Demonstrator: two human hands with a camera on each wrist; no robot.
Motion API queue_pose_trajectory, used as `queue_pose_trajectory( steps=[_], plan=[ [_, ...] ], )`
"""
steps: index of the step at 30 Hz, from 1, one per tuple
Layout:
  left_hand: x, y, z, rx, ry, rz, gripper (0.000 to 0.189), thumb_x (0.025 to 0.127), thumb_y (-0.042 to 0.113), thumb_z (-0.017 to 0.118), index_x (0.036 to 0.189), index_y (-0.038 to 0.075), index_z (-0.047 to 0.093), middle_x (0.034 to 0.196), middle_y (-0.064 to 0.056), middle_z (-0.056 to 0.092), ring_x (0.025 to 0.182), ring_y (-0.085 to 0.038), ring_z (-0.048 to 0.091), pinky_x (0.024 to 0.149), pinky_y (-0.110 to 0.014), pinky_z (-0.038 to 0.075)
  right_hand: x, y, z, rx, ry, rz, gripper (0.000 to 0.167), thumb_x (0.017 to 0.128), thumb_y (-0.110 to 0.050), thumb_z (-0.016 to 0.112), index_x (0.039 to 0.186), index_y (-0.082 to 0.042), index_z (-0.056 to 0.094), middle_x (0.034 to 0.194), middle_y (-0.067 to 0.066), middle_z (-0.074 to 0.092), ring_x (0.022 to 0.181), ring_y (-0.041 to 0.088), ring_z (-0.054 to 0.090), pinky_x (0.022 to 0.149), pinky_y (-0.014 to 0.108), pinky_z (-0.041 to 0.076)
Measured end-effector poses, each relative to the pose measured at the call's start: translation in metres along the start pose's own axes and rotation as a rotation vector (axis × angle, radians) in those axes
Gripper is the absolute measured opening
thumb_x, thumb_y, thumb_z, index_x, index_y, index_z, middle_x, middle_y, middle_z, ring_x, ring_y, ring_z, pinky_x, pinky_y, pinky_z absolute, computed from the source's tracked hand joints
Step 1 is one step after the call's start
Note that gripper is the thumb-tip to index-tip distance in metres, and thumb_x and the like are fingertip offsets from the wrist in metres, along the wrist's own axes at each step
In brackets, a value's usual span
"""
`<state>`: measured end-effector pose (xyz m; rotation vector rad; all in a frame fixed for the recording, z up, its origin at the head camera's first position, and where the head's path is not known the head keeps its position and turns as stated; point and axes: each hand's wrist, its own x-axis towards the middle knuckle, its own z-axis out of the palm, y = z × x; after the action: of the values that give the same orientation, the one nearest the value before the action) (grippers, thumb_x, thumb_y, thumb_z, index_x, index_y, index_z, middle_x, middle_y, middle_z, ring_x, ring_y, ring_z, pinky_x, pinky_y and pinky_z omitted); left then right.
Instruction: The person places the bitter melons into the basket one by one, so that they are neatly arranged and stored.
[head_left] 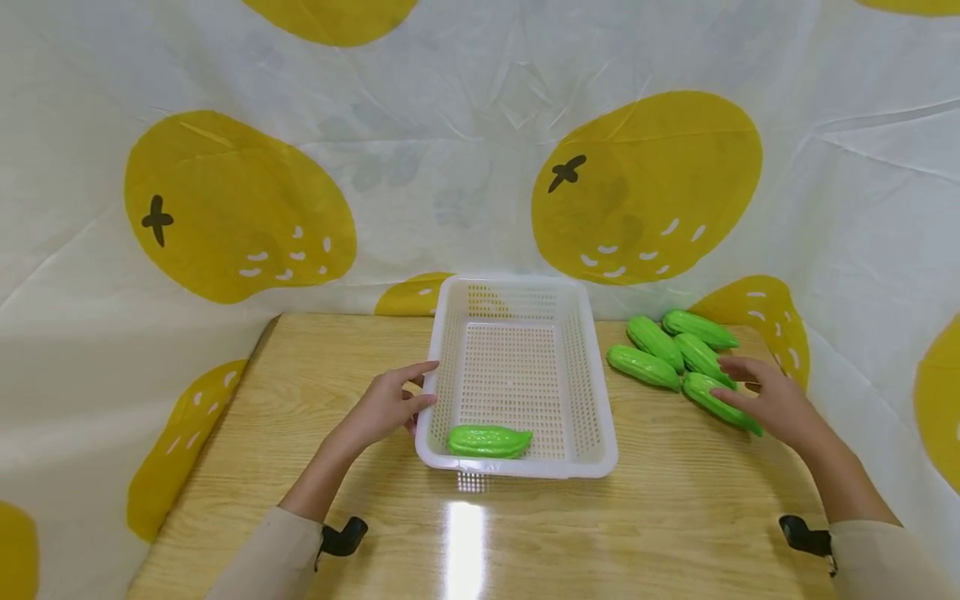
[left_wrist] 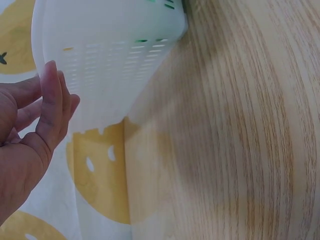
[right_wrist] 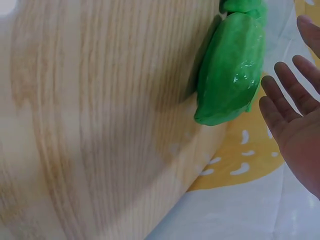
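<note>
A white plastic basket (head_left: pixel 592 392) with slotted walls stands mid-table, one green toy bitter melon (head_left: pixel 489 442) lying crosswise at its near end. My left hand (head_left: pixel 390 404) is at the basket's left side, fingertips right at the rim; in the left wrist view its fingers (left_wrist: pixel 52 102) extend along the outer wall. Over the table's right side, my right hand (head_left: pixel 772 404) hovers with spread fingers above the nearest bitter melon (head_left: pixel 716 400) of a group. The right wrist view shows that palm with nothing in it, beside a bitter melon (right_wrist: pixel 232 70).
Several more bitter melons (head_left: pixel 643 367) lie clustered right of the basket, toward the back of the wooden table (head_left: pixel 645 517). A white cloth (head_left: pixel 450 200) with yellow fruit prints hangs behind and at both sides of the table. Black straps circle both wrists.
</note>
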<state>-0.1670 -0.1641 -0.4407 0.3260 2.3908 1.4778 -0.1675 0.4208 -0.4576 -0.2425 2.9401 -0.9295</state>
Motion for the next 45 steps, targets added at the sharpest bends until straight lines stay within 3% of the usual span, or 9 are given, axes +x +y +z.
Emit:
queue_pose_trajectory(
  steps=[15, 23, 33, 45],
  plan=[
    [-0.001, 0.001, 0.000, -0.019, 0.009, -0.018, 0.059, 0.101, 0.009, 0.068, 0.156, 0.013, 0.048, 0.126, -0.021, 0.059, 0.065, -0.021, 0.069, 0.065, -0.061, 0.063, -0.002, 0.022, 0.013, -0.046, -0.024, 0.052, 0.067, 0.103, -0.040, 0.065, 0.146, 0.008, 0.047, 0.141, 0.037, 0.052, 0.125, 0.057, 0.051, 0.095, 0.069, 0.049],
    [-0.001, -0.001, 0.001, -0.005, 0.012, -0.008, 0.059, 0.100, 0.009, 0.068, 0.155, 0.012, 0.048, 0.127, -0.023, 0.059, 0.064, -0.019, 0.069, 0.063, -0.057, 0.064, -0.004, 0.027, 0.020, -0.032, -0.039, 0.058, 0.068, 0.102, -0.038, 0.067, 0.146, 0.009, 0.046, 0.143, 0.038, 0.049, 0.125, 0.059, 0.048, 0.094, 0.070, 0.048],
    [-0.001, -0.001, 0.001, 0.004, 0.014, -0.013, 0.058, 0.100, 0.009, 0.068, 0.155, 0.012, 0.048, 0.125, -0.021, 0.060, 0.063, -0.019, 0.068, 0.064, -0.060, 0.063, -0.004, 0.034, 0.026, -0.089, -0.099, 0.127, 0.079, 0.099, -0.046, 0.068, 0.149, 0.009, 0.040, 0.148, 0.044, 0.039, 0.131, 0.067, 0.036, 0.101, 0.077, 0.037],
    [0.001, -0.001, 0.001, 0.002, 0.008, -0.002, 0.059, 0.100, 0.009, 0.068, 0.156, 0.012, 0.048, 0.125, -0.021, 0.060, 0.062, -0.019, 0.068, 0.063, -0.058, 0.063, -0.003, 0.036, 0.026, -0.072, -0.113, 0.140, 0.084, 0.098, -0.048, 0.070, 0.150, 0.008, 0.038, 0.148, 0.046, 0.036, 0.132, 0.068, 0.034, 0.100, 0.078, 0.037]
  ],
)
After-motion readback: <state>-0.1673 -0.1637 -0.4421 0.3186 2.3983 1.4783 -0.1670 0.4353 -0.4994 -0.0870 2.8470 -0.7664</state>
